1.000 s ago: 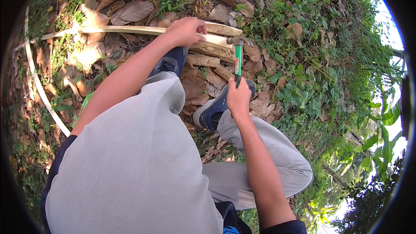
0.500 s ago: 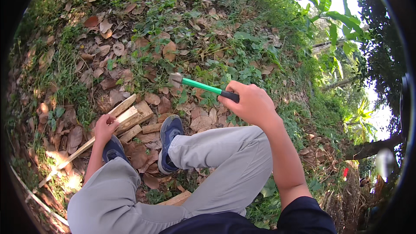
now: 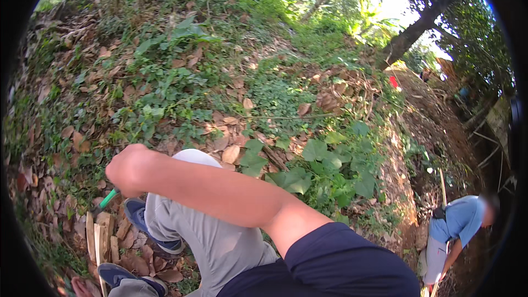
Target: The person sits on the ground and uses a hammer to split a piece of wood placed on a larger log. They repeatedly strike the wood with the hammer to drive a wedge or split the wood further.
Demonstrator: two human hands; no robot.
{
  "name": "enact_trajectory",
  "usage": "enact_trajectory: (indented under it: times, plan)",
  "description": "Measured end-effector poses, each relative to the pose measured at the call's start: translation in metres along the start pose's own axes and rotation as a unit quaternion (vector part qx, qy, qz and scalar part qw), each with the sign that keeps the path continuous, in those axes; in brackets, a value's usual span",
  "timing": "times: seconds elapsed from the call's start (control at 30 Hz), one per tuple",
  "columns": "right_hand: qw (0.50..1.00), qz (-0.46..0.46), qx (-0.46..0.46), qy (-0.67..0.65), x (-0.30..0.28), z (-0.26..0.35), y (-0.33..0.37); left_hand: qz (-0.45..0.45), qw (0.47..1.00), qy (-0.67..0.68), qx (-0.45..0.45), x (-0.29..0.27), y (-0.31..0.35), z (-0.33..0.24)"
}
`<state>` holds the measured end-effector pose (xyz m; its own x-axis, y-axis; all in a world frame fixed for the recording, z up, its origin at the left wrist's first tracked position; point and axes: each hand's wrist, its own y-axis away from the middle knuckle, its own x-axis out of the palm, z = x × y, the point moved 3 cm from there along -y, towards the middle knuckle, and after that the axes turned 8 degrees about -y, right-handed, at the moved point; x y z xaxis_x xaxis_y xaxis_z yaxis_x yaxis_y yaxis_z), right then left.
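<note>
My right hand is closed round the handle of a hammer, and its green shaft shows below my fist. The hammer's head, dark and blurred, is close above the tops of the wooden pieces; I cannot tell whether it touches them. A thin pale wooden strip stands out beside a thicker wood block and another narrow piece of wood. At the lower left rim, part of my left hand shows beside the strip. Its fingers are too cut off and blurred to read.
My shoes and grey trouser legs are right beside the wood. Dry leaves and green plants cover the sloping ground. At the lower right, a person in a blue shirt bends over, holding a long pole. A tree trunk leans behind.
My view has swung to the right, bringing the bending person into sight. My right hand has brought the hammer from its raised place down to the wood. The left hand now shows only at the rim.
</note>
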<state>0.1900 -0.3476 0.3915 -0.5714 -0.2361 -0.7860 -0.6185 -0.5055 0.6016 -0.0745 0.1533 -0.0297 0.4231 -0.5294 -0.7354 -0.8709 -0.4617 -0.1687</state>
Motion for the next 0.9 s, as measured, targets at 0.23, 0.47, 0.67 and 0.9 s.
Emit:
enact_trajectory:
  times: [0.23, 0.47, 0.67, 0.9]
  plan:
    - [0.992, -0.014, -0.087, 0.093, 0.037, 0.026, -0.07, 0.12, 0.991, -0.059, -0.001, 0.012, -0.071, -0.09]
    - [0.99, -0.083, -0.086, 0.076, 0.029, 0.071, -0.119, 0.209, 0.974, -0.082, 0.035, 0.03, -0.1, -0.15]
    - [0.993, -0.03, -0.111, 0.017, 0.022, 0.047, -0.108, 0.309, 0.941, -0.085, 0.106, 0.039, -0.109, -0.216]
    - [0.999, -0.002, -0.024, 0.049, 0.032, 0.007, -0.164, 0.419, 0.88, -0.098, 0.202, 0.032, -0.118, -0.273]
